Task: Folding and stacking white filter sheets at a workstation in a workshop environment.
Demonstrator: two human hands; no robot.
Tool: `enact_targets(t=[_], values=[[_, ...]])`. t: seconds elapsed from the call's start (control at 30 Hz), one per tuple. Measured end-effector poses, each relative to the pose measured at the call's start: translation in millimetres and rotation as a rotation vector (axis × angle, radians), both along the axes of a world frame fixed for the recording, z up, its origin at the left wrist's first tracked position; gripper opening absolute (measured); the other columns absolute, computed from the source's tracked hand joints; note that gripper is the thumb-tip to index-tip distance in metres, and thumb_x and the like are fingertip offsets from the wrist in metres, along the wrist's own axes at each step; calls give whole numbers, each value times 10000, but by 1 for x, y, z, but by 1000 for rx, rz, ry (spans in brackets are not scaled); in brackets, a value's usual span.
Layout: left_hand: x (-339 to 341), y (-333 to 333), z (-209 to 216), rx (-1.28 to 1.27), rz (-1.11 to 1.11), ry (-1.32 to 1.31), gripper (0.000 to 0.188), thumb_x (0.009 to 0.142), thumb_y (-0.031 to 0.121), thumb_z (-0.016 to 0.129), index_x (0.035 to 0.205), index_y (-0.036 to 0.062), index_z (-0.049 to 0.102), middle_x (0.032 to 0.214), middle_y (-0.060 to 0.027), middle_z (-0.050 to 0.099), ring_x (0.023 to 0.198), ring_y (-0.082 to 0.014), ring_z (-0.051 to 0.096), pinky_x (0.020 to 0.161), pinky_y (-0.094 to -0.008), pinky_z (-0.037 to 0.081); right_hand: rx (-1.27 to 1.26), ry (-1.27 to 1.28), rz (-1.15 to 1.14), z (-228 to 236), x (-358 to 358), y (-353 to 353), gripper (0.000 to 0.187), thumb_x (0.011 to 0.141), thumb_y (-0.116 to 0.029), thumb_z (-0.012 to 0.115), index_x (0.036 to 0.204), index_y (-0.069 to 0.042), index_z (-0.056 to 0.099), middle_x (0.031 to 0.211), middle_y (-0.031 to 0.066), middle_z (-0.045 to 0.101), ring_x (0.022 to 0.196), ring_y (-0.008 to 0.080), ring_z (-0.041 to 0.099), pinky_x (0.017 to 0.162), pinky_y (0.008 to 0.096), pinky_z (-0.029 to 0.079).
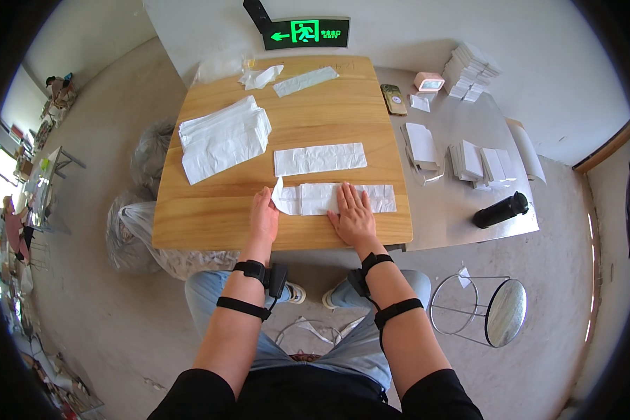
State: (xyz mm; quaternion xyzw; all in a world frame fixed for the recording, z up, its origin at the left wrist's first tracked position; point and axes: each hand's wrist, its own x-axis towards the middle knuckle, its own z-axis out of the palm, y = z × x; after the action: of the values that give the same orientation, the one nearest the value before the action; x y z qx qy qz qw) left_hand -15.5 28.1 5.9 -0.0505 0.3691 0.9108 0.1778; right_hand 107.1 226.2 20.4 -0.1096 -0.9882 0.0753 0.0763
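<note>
A long white crinkled strip [315, 199], of paper or thin film, lies across the near part of the wooden table [210, 217]. Its left end curls up off the wood. Beside that raised end my left hand [264, 215] rests on its side, fingers stretched out; I cannot tell whether it touches the flap. My right hand [354, 215] lies flat on the strip, right of its middle, with fingers spread. Just beyond is a second flat white strip [320, 159]. Farther left sits a thick stack of white sheets [225, 136].
Toward the back lie a pale strip [306, 82] and a crumpled white piece [262, 77]. The metal side table [434, 217] bears a black bottle [500, 210], a phone [394, 100], a small pink clock [428, 82] and stacked white packets [471, 72]. Plastic bags [129, 234] stand at left, a round stool [505, 313] at right.
</note>
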Motion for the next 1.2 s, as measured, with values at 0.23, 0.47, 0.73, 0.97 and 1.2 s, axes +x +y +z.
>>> enact_targets(t=[0.23,0.47,0.73,0.97,1.2], values=[[19,11,-2,-353,69,153,681,857,80,667,1398,-23,265,1381,-139,363,1282,-195,370,1057,-320,341,-171,234,-108,4,8,5,612,926,-358,470,1401,7,345,1487,157,312,1401,272,248,1157,422,160],[13,8,-26,-1098,104,591,440,807,-25,627,1238,10,547,1343,-146,446,1164,-222,511,929,-300,454,-146,335,-169,-9,16,21,542,920,-310,488,1345,18,418,1423,171,407,1357,298,331,1140,429,215],[15,26,-9,-1101,165,543,242,898,81,576,1123,13,631,1231,-173,559,1026,-292,601,825,-314,498,-137,348,-136,-11,17,19,477,922,-291,488,1278,25,475,1351,177,482,1321,294,385,1130,425,248],[48,80,21,-1183,67,1052,272,925,152,531,1147,18,616,1282,-193,542,1158,-346,539,936,-385,457,-185,387,-168,-14,18,22,443,897,-254,528,1251,10,499,1327,172,502,1301,304,408,1117,429,274],[59,94,-2,-1589,-211,1391,421,865,139,578,1282,92,540,1405,-149,425,1320,-313,372,1092,-477,283,-197,437,-151,-15,14,18,397,895,-243,532,1201,9,532,1269,170,546,1256,309,461,1094,426,310]])
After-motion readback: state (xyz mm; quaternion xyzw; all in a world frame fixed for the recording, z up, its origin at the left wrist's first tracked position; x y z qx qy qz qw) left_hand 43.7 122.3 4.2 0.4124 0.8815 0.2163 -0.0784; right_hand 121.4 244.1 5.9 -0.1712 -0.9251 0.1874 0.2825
